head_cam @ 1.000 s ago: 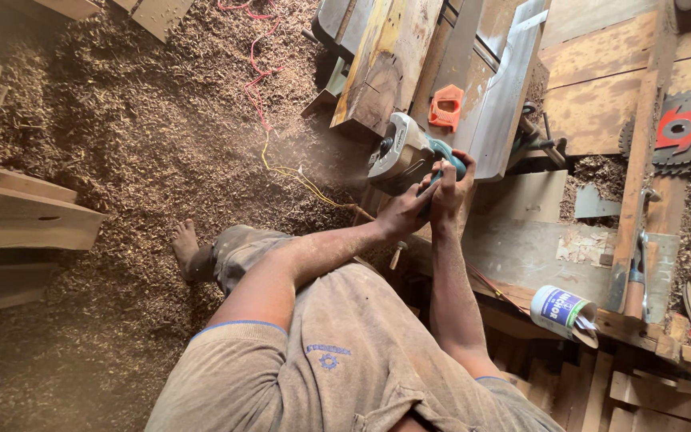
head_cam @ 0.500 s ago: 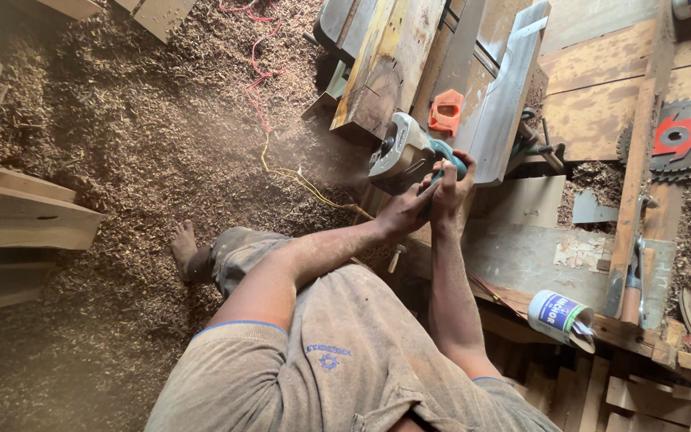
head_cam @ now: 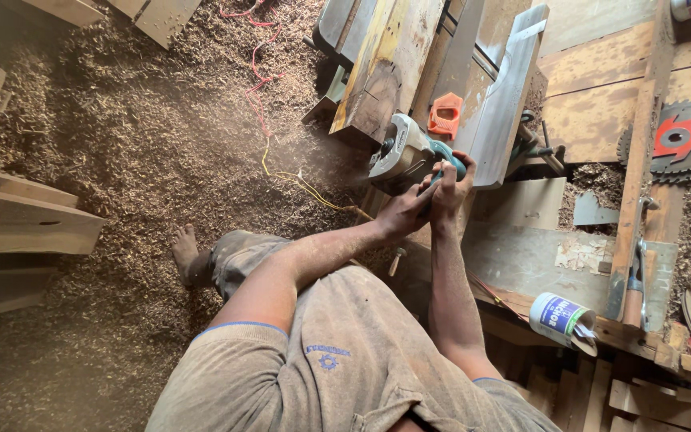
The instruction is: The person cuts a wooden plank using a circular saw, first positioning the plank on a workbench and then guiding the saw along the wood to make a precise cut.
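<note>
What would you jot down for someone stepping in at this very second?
Left hand: gripping the rear of the electric planer.
Right hand: closed on the planer's teal handle.
The planer sits on the end of a plank on the workbench; dust is flying off it.
A loose circular saw blade lies far right, a white tin near the bench edge.
Done: shavings cover the floor.
Left: how much of the plank is planed can't be told.
</note>
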